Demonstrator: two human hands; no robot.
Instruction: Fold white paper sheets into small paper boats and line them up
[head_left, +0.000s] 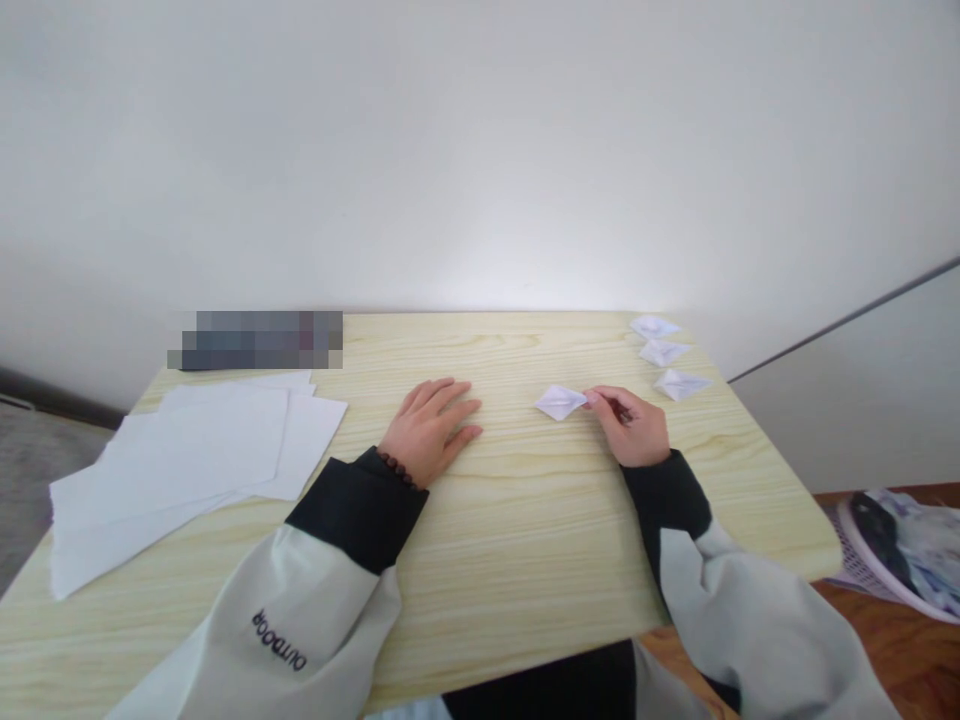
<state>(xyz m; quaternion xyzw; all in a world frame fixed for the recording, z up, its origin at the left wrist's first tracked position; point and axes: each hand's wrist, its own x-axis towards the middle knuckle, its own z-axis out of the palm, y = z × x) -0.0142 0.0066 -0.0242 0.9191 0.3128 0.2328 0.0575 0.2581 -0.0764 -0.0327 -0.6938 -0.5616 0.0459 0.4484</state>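
Between the thumb and fingers of my right hand (628, 425) is the pointed right end of a small folded white paper boat (561, 402). The boat lies low over the wooden table, its other tip pointing left. My left hand (431, 425), with a dark bead bracelet at the wrist, rests palm down on the table, fingers stretched and holding nothing. Three similar folded paper boats stand in a column at the far right corner: a back one (655, 327), a middle one (664, 351) and a front one (682, 384).
Loose white paper sheets (187, 450) overlap on the left of the wooden table (510, 560). Behind them sits a blurred-out dark object (259, 340). A white wall (480, 150) borders the back edge. On the floor at right stands a lilac waste basket (851, 545) with crumpled contents.
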